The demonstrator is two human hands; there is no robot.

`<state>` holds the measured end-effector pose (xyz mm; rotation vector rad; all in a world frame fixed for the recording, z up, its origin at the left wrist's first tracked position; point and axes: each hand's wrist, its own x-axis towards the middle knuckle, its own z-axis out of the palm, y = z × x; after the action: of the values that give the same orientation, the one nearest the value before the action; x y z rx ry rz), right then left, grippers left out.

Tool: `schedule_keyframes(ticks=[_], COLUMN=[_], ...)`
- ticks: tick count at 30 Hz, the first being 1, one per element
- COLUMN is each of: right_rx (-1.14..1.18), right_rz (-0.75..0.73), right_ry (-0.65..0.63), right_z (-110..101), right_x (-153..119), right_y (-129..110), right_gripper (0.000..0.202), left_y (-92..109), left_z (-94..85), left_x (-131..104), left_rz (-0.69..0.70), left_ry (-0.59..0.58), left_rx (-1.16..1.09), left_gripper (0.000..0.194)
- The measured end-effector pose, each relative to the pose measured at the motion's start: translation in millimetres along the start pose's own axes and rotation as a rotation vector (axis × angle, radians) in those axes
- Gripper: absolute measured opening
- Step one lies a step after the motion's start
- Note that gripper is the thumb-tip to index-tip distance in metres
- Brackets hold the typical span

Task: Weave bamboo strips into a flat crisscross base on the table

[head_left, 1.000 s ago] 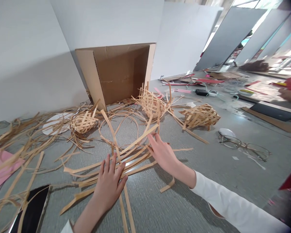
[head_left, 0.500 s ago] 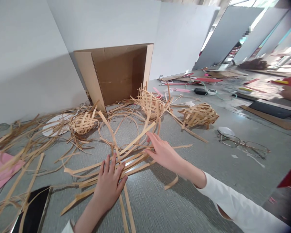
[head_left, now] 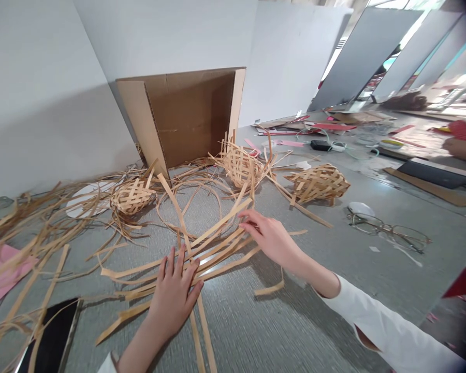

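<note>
Lower centre: my left hand [head_left: 174,296], fingers spread, rests on crossed strips [head_left: 222,223] — right hand [head_left: 275,237], mid-frame: thumb and forefinger close together, cannot tell if pinching one

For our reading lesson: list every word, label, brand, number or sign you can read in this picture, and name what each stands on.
None: no text can be read here.
Pale strips: no lettering seen.
Cardboard box: no legible lettering.
Dark flat slab: no readable text on its face.
Small black device: too small to make out any marking.
Far clutter at upper right: too blurred to read.
</note>
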<state>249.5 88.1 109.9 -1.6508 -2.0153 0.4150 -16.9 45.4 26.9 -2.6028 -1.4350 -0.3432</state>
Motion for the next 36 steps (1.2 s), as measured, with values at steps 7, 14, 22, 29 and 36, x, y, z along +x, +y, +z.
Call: schedule_keyframes(ticks=[7,14,22,29,36], right_rx=[-0.012,0.065,0.117,0.067,0.056], right_rz=[-0.016,0.008,0.074,0.061,-0.016], right_ry=[-0.036,-0.080,-0.146,-0.098,0.009], right_z=[-3.7,-3.5,4.2,17.1,13.4], right_x=[4.6,12.6,7.3,-13.9,-29.6], right_y=[10.1,6.0,15.6,8.8,8.4], right_gripper=[0.027,0.027,0.021,0.013,0.024], left_y=[-0.3,-0.2,0.1,1.4,1.5], left_z=[1.4,1.2,-0.6,-1.1,-1.3], left_x=[-0.5,-0.1,0.2,0.8,1.0], left_rz=[0.010,0.006,0.003,-0.002,0.001], left_ry=[0.007,0.005,0.002,0.012,-0.005], left_rx=[0.012,0.017,0.015,0.010,0.028], left_gripper=[0.038,0.038,0.039,0.038,0.038])
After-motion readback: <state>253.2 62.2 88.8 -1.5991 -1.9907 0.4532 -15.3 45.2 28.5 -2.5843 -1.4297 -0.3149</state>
